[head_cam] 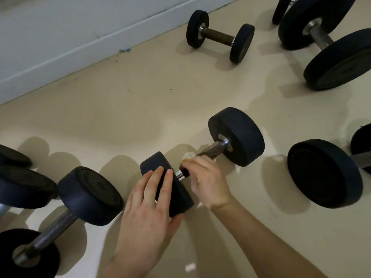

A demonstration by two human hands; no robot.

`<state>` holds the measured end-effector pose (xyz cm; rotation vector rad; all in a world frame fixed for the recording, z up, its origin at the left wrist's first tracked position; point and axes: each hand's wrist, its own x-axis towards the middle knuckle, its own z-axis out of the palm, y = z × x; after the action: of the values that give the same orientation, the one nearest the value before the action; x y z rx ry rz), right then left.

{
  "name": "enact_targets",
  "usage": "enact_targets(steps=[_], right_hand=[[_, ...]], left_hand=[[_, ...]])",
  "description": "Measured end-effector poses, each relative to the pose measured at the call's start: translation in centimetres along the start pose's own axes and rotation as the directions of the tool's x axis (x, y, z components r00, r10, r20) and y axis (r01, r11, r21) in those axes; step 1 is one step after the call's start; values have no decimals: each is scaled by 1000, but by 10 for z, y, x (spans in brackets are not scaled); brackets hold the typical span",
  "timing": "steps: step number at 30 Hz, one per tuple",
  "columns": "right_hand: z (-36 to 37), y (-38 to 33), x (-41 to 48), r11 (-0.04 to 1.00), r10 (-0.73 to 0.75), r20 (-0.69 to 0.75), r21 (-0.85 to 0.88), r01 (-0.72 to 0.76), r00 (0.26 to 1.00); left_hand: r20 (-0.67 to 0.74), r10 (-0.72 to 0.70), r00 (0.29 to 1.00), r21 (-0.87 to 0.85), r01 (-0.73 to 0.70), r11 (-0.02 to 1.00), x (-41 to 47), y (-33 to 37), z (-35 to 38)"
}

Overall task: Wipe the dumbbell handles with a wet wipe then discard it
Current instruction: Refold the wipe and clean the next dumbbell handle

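A black dumbbell lies on the beige floor in the middle of the view, its rusty handle running from lower left to upper right. My left hand lies flat over its near weight head, fingers spread on the rubber. My right hand is closed around the near end of the handle, with a white wet wipe bunched under the fingers and poking out at the top.
Another dumbbell lies at the left beside further weight heads. A small dumbbell sits near the white wall skirting. Large dumbbells stand at the top right and another at the right. A white scrap lies on the floor.
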<state>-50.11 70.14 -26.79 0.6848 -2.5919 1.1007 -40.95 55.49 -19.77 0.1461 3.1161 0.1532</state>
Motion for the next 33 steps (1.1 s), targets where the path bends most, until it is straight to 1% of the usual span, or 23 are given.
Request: enact_targets(steps=[1, 3, 4, 6, 8, 9, 10, 12, 13, 16, 17, 19, 20, 21, 22, 24, 25, 26, 28, 29, 30, 32, 33], right_hand=[[-4, 8, 5, 999, 46, -53, -1, -46, 998], [-9, 18, 10, 976, 217, -222, 33, -215, 951], [-7, 12, 11, 972, 232, -207, 19, -234, 950], [3, -10, 8, 992, 126, -19, -4, -126, 992], [0, -8, 12, 997, 69, 52, 20, -70, 996], [-6, -2, 17, 993, 114, 27, 20, -115, 993], [-13, 6, 22, 975, 217, -14, 43, -216, 976], [-24, 15, 24, 909, 402, -6, 123, -398, 916], [-24, 17, 22, 896, 433, -16, 122, -428, 901], [-16, 16, 19, 929, 367, -90, 79, -361, 926], [-7, 10, 19, 955, 296, -68, -3, -297, 953], [5, -3, 14, 989, 110, 88, -113, -99, 990], [5, -4, 15, 994, 61, 141, -98, -47, 988], [2, 1, 19, 997, 44, 116, -73, -36, 992], [-2, 11, 22, 995, 85, 24, -55, -84, 996], [-11, 23, 24, 960, 281, -184, 65, -274, 942], [-9, 20, 22, 946, 324, -183, 76, -315, 928], [-2, 11, 19, 952, 306, -130, 21, -306, 943], [8, -5, 11, 991, 129, 1, -27, -129, 992], [6, -3, 16, 996, 94, 29, -5, -93, 995], [2, 7, 24, 993, 120, -4, 5, -120, 993], [-4, 24, 38, 950, 312, -179, 59, -307, 933], [-1, 21, 39, 928, 372, -163, 76, -364, 914]], left_hand=[[-3, 2, 1000, 9, -2, 1000, 2, -1, 0], [-6, -5, 1000, 16, 5, 1000, 3, -2, 0], [-3, -12, 1000, 9, 12, 1000, 3, -2, 1], [16, -23, 1000, -9, 23, 1000, 6, -3, 1], [25, -23, 999, -9, 23, 1000, 9, -5, 1], [28, -22, 999, -3, 22, 1000, 10, -6, 0], [30, -22, 999, 3, 22, 1000, 11, -7, 0], [34, -29, 999, -1, 29, 1000, 12, -8, 0], [36, -36, 999, -10, 36, 999, 12, -9, 0], [28, -37, 999, -18, 37, 999, 14, -9, 0], [31, -34, 999, -14, 35, 999, 13, -9, 1], [39, -32, 999, -16, 33, 999, 12, -11, 0], [46, -33, 998, -16, 34, 999, 14, -13, -2], [61, -35, 998, -12, 35, 999, 15, -13, -3], [77, -36, 996, -4, 37, 999, 17, -13, -4], [104, -45, 994, 13, 44, 999, 21, -13, -6], [126, -49, 991, 24, 46, 999, 22, -13, -7], [155, -54, 986, 38, 48, 998, 23, -12, -7], [201, -71, 977, 49, 62, 997, 29, -17, -7], [206, -73, 976, 42, 66, 997, 33, -20, -8], [206, -67, 976, 34, 62, 998, 39, -23, -9], [230, -73, 970, -18, 79, 997, 49, -29, -10], [243, -89, 966, -47, 103, 994, 51, -31, -11]])
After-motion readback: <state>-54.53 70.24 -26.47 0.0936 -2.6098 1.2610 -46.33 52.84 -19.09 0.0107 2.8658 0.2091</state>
